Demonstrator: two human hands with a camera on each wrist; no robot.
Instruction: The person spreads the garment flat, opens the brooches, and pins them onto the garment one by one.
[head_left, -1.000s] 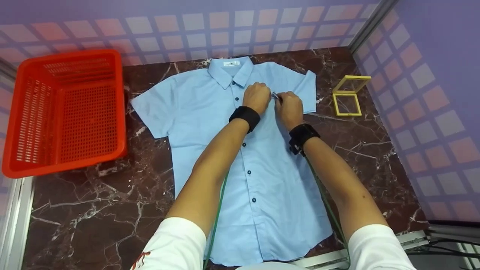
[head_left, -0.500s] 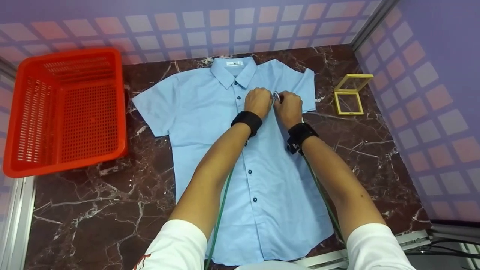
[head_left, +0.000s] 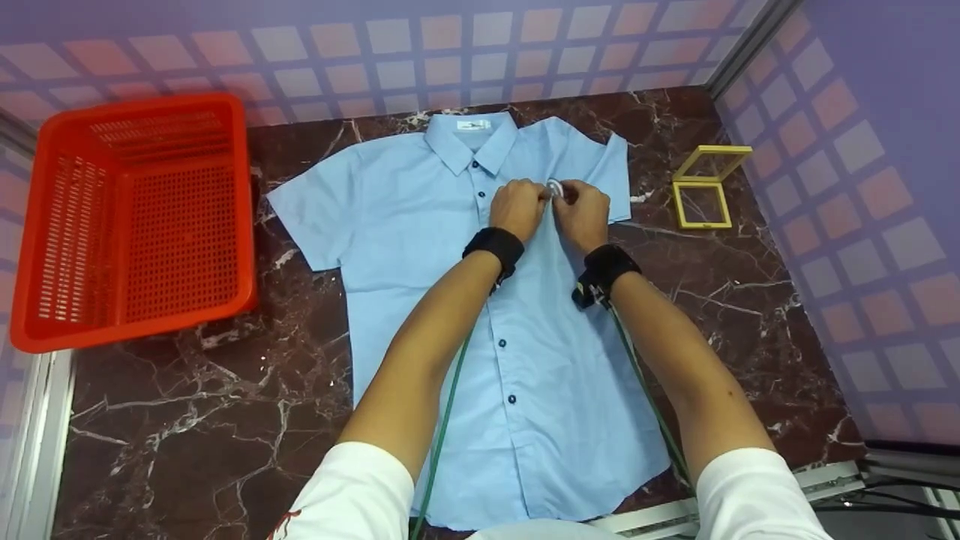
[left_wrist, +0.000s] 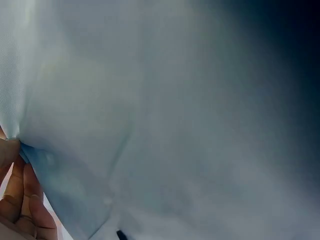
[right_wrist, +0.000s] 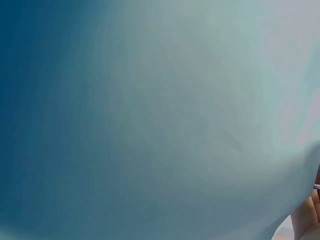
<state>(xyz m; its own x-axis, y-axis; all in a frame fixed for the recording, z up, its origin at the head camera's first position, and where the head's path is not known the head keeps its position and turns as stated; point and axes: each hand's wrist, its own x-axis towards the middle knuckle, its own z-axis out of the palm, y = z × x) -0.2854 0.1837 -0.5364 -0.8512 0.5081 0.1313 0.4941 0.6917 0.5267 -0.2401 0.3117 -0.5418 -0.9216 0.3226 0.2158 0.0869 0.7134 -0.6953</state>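
Note:
A light blue short-sleeved shirt (head_left: 420,225) with dark buttons lies flat, its collar toward the wall. Over its right-hand chest area, my left hand (head_left: 519,206) and right hand (head_left: 585,214) meet in the head view. Between their fingertips shows a small silvery round brooch (head_left: 555,187), partly hidden, pinched by the right hand. The left wrist view shows fingers (left_wrist: 15,185) pinching a raised fold of shirt cloth (left_wrist: 65,185). At the lower right edge of the right wrist view, fingers (right_wrist: 304,220) sit beside the lifted cloth, near a thin shiny strip.
On the left stands a red plastic basket (head_left: 244,225). A yellow-framed case (head_left: 703,225) stands open to the right of the shirt. Beneath them is a dark marbled tabletop (head_left: 187,420), bounded by purple walls at the back and right. Green cords trail from both wrists.
The silvery brooch has turned, so more of its round face shows between the fingertips. The left hand has shifted slightly down and right; the shirt cloth there is pulled into a fold.

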